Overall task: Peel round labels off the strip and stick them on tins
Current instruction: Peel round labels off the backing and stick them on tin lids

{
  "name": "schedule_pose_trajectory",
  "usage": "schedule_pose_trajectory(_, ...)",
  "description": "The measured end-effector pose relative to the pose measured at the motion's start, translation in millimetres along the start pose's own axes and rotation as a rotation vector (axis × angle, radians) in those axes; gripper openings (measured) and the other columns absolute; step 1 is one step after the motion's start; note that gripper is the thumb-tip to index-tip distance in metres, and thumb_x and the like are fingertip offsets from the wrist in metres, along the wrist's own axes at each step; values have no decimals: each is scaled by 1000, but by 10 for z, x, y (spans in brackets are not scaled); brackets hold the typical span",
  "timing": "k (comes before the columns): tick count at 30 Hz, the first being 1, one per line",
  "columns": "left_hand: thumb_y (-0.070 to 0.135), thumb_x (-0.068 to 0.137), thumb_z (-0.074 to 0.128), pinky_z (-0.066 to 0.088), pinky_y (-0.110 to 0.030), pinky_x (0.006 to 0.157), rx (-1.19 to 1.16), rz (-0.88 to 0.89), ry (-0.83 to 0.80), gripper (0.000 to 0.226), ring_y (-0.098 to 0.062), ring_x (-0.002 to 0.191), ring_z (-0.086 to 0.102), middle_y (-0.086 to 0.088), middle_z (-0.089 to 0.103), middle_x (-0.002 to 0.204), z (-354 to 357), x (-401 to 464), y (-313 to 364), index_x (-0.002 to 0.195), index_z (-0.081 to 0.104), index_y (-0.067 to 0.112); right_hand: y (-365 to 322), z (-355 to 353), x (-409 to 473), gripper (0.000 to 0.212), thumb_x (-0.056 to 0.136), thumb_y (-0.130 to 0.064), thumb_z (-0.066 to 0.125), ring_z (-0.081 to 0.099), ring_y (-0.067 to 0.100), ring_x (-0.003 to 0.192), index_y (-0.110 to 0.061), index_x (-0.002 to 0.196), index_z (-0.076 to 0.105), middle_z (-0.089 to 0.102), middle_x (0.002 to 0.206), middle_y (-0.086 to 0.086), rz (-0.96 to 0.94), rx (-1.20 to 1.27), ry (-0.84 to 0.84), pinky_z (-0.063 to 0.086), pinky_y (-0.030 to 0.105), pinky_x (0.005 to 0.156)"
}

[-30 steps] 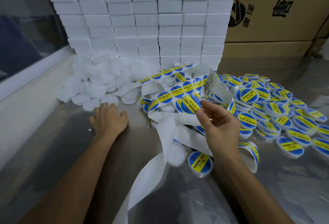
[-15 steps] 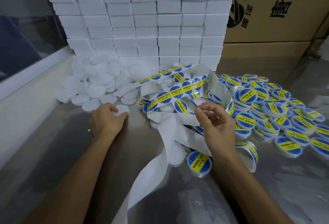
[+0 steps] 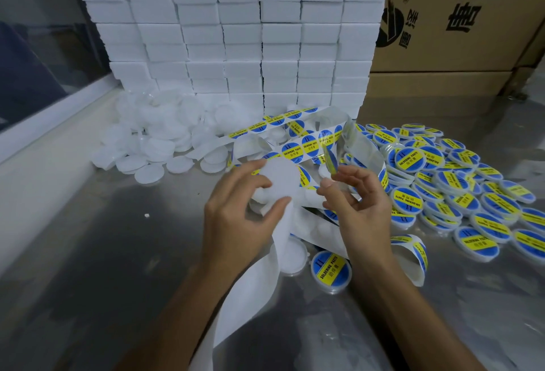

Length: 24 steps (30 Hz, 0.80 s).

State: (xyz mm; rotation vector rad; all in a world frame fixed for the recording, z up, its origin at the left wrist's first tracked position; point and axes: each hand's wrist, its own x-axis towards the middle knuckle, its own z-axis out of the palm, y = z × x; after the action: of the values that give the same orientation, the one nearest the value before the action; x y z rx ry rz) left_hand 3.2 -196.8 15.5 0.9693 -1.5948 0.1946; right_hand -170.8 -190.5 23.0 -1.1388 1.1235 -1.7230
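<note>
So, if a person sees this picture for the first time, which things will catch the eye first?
Probably the two hands in the middle: the left hand holds a blank white tin, and the right hand pinches a peeled blue and yellow label beside it. On the right lies a big heap of labelled tins. Behind stands a wall of white boxes, with plain tins piled at its foot.

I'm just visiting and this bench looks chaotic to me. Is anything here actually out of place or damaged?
Nothing looks damaged. The label strip loops and twists loosely over the table, its spent backing trailing toward the person. One labelled tin sits apart from the labelled pile, beside the backing.
</note>
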Motion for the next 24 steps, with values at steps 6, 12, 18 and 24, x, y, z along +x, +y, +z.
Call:
schedule_pose_trajectory(6, 15, 76, 82, 55, -27, 79, -19, 106, -59, 23, -27, 101, 67, -18, 66, 116, 10, -17, 125, 83, 67, -1, -8, 24, -24, 39, 84, -11, 76, 74, 22, 85, -26, 115, 56, 76, 94, 6, 42, 74, -123, 58, 27, 73)
schedule_pose_trajectory(12, 11, 75, 83, 56, -23, 73, -146, 59, -114, 22, -19, 100, 66, -12, 64, 119, 28, -25, 145, 88, 68, 3, -38, 37, -40, 36, 82, -3, 75, 73, 21, 78, -16, 111, 58, 77, 86, 9, 71, 112, -146, 56, 23, 69)
schedule_pose_trajectory(18, -8, 71, 77, 58, -26, 66, -902, -899, -70, 47, -23, 78, 74, -5, 76, 94, 58, 31, 223, 107, 58, 15, -26, 34, -30, 32, 81, -2, 76, 74, 17, 77, -15, 106, 61, 77, 85, 8, 76, 127, -106, 55, 20, 67)
schedule_pose_trajectory(24, 5, 63, 74, 58, -28, 69, -1135, -1114, -94, 35, -26, 81, 74, -16, 75, 90, 48, 38, 186, 98, 66, 3, 13, 36, -28, 28, 82, -5, 77, 74, 16, 81, -17, 103, 64, 77, 87, 6, 52, 91, -87, 56, 21, 67)
